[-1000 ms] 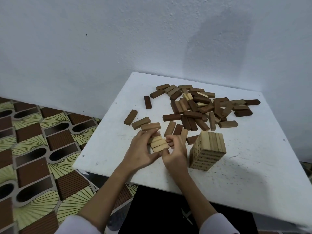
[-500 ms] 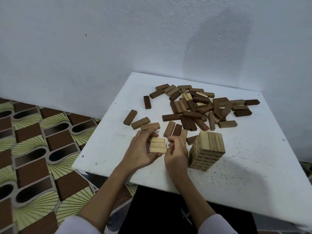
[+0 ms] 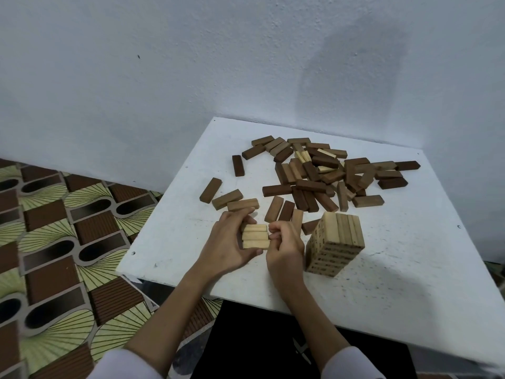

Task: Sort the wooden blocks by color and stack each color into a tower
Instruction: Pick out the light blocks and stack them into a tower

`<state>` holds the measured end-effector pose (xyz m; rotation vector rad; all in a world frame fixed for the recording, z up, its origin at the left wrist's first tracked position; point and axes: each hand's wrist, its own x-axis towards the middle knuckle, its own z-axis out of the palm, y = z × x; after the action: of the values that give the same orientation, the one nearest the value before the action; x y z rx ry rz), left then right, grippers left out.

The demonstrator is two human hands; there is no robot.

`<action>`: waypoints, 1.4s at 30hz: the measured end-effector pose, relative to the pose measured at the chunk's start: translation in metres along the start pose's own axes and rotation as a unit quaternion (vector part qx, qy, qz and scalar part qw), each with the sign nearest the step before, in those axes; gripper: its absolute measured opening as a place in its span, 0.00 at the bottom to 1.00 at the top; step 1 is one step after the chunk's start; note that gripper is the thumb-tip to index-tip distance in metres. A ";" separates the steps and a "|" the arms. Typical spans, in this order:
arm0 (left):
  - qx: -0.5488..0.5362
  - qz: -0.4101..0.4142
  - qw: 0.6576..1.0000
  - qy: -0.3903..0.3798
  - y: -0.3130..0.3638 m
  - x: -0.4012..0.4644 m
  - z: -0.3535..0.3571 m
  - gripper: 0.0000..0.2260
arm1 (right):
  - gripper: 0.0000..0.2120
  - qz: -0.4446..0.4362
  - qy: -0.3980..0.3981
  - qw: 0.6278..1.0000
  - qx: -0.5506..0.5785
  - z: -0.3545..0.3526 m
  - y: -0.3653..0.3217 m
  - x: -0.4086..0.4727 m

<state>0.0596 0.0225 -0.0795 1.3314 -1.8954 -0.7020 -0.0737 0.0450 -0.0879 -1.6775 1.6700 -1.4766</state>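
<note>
Head view shows the left hand (image 3: 228,242) and right hand (image 3: 284,246) with fingers closed on the ends of three pale blocks (image 3: 255,236), squared side by side low over the white surface (image 3: 396,255); a pale tower (image 3: 334,246) stands just beside the right hand; the mixed pile (image 3: 322,173) of brown, dark and perhaps a few pale blocks remains unsorted, so most work is left.

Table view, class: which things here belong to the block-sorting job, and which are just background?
Part of the job:
- three light blocks pressed between left hand and right hand
- finished light tower
- mixed loose pile

Just there:
- white table
- patterned floor
- wall
</note>
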 end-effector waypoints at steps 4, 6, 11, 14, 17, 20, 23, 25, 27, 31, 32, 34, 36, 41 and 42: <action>0.002 -0.004 1.000 -0.002 0.000 0.000 0.000 0.35 | 0.13 0.008 0.009 1.000 0.005 -0.001 0.000 0.000; 0.005 -0.002 1.000 0.002 0.000 0.000 0.000 0.34 | 0.13 0.010 0.015 1.000 -0.002 -0.002 0.000 0.001; 0.012 0.000 1.000 0.006 0.002 -0.001 0.000 0.33 | 0.13 0.019 0.015 1.000 -0.007 -0.001 0.002 0.000; 0.013 0.001 1.000 0.005 0.000 0.000 0.001 0.33 | 0.13 0.017 0.005 1.000 0.002 -0.001 0.001 -0.001; 0.016 0.004 1.000 0.006 0.000 0.000 0.001 0.33 | 0.13 0.014 -0.002 1.000 0.009 -0.002 0.001 -0.001; 0.018 0.006 1.000 0.007 -0.001 0.000 0.001 0.32 | 0.12 0.011 -0.004 1.000 0.010 -0.001 0.001 0.000; 0.021 0.008 1.000 0.006 -0.001 0.000 0.001 0.33 | 0.12 0.008 -0.003 1.000 0.007 -0.001 0.001 0.000; 0.022 0.011 1.000 0.005 -0.001 0.000 0.001 0.32 | 0.12 0.006 -0.003 1.000 0.007 -0.001 0.002 -0.001; 0.021 0.013 1.000 0.007 -0.001 0.000 0.001 0.32 | 0.12 0.003 -0.003 1.000 0.008 -0.002 0.002 0.000; 0.009 0.009 1.000 0.010 0.000 -0.001 0.002 0.32 | 0.12 0.008 -0.002 1.000 0.010 -0.001 0.000 0.000; 0.009 0.010 1.000 0.010 0.000 -0.001 0.002 0.32 | 0.12 0.010 -0.001 1.000 0.009 -0.001 0.000 0.000; 0.012 0.010 1.000 0.009 0.000 0.000 0.002 0.32 | 0.13 0.017 0.002 1.000 0.009 -0.002 0.000 0.000; 0.015 0.012 1.000 0.009 -0.001 0.000 0.001 0.32 | 0.14 0.025 0.000 1.000 0.010 -0.002 0.000 0.001; 0.016 0.015 1.000 0.007 0.000 -0.001 0.001 0.32 | 0.14 0.026 -0.002 1.000 0.010 -0.001 0.001 0.000; 0.016 0.016 1.000 0.008 0.000 -0.001 0.001 0.32 | 0.14 0.026 -0.003 1.000 0.009 -0.001 0.001 0.000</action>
<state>0.0593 0.0235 -0.0804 1.3197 -1.9197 -0.6452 -0.0749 0.0452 -0.0883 -1.6143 1.6788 -1.4581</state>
